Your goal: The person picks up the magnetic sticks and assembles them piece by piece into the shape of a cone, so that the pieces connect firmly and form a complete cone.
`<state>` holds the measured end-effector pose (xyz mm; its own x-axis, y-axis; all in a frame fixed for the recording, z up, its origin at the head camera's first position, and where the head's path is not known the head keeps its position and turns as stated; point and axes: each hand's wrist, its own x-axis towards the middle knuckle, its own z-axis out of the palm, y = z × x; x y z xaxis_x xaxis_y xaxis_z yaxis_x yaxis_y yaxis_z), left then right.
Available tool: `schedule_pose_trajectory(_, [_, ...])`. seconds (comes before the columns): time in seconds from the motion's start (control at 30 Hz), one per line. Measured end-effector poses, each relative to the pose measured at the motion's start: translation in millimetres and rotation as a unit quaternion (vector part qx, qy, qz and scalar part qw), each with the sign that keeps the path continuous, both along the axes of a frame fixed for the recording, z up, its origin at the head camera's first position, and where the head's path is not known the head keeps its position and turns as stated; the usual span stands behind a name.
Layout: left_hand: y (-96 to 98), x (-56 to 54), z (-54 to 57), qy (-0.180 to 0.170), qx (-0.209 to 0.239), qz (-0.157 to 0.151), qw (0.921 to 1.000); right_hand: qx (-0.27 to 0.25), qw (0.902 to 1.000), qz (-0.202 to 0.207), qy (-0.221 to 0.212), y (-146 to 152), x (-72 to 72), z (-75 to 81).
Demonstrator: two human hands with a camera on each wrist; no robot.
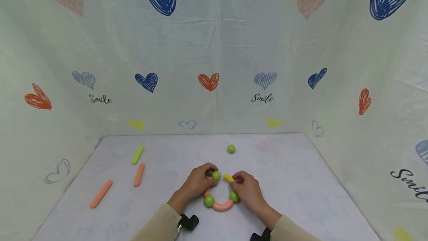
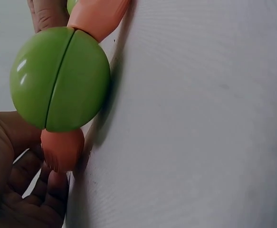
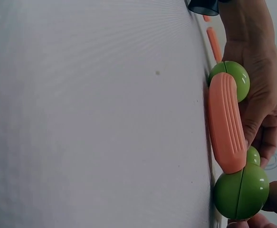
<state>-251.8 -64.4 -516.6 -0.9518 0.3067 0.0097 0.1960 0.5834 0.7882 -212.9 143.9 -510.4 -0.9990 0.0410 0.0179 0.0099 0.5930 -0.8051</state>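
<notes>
In the head view a partly formed ring of green balls and curved sticks lies on the table. My left hand [image 1: 195,183] grips a green ball [image 1: 216,175] on the ring's far left side. Between my right hand's [image 1: 249,190] thumb and fingers is a curved yellow stick [image 1: 228,177]. A curved orange stick [image 1: 223,206] joins two nearer balls, the left ball [image 1: 208,201] and the right ball [image 1: 234,196]. The right wrist view shows this ridged orange stick [image 3: 226,123] closely. Part of another orange stick [image 2: 63,149] shows beside my left fingers in the left wrist view.
A loose green ball [image 1: 231,149] sits farther back. To the left lie a yellow-green stick [image 1: 138,155], a short orange stick [image 1: 139,175] and a longer orange stick [image 1: 101,194]. A heart-printed cloth [image 1: 214,47] hangs behind the white table [image 1: 301,203].
</notes>
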Motion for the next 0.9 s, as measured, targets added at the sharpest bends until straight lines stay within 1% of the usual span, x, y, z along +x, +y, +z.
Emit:
schedule_pose_trajectory(0.23, [1.7, 1.0, -0.2, 0.014, 0.014, -0.019, 0.9996, -0.01, 0.9999, 0.012, 0.005, 0.4, 1.7, 0.8])
schedule_pose_trajectory(0.5, [3.9, -0.2, 0.1, 0.011, 0.024, -0.024, 0.9994, -0.019, 0.9997, 0.011, 0.006, 0.9, 2.1, 0.2])
schedule_pose_trajectory(0.8, [6.0, -1.5, 2.1, 0.003, 0.023, -0.013, 0.9997, -0.031, 0.9995, 0.002, 0.01, 2.2, -0.9, -3.2])
schedule_pose_trajectory(0.9, [6.5, -2.3, 1.5, 0.001, 0.023, -0.001, 0.9997, -0.033, 0.9994, 0.005, 0.009, 3.7, -0.6, -3.7])
